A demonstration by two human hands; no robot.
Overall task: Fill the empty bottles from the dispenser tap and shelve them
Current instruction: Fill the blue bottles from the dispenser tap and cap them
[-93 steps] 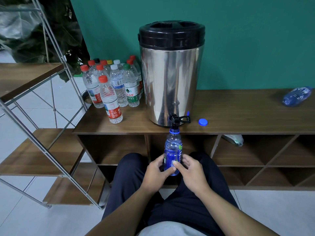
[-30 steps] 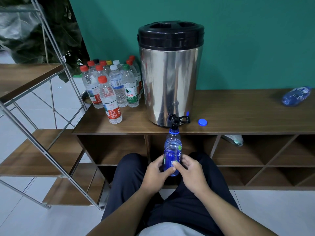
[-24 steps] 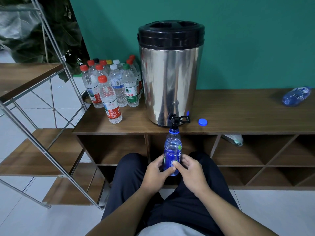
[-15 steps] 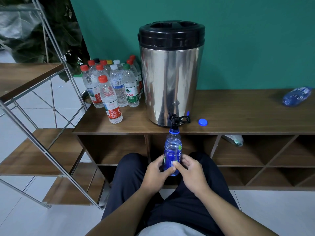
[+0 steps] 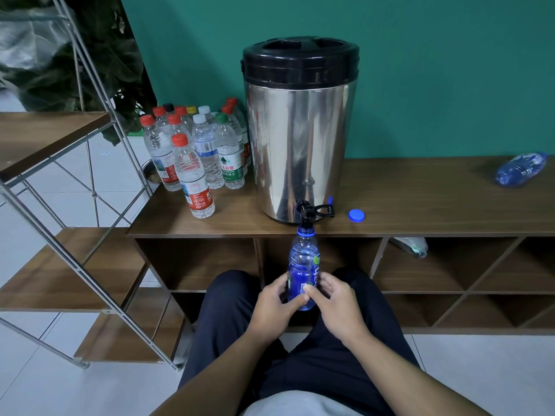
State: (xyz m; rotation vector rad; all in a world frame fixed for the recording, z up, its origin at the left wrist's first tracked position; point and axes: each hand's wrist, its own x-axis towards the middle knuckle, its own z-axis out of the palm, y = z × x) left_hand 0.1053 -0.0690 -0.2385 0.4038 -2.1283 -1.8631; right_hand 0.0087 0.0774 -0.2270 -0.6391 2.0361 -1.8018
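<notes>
Bottle: uncapped, held upright with its mouth directly under the tap of the dispenser, long axis vertical, lower body clasped between left hand and right hand, equally near; cap nearer the right.

Barely any change over the last three seconds

I find only a faint wobble of my head view, which nudges the steel drum dispenser slightly in the frame. My left hand and right hand show no shift on the translucent blue plastic bottle under the black tap. I cannot tell whether its water level has risen.
</notes>
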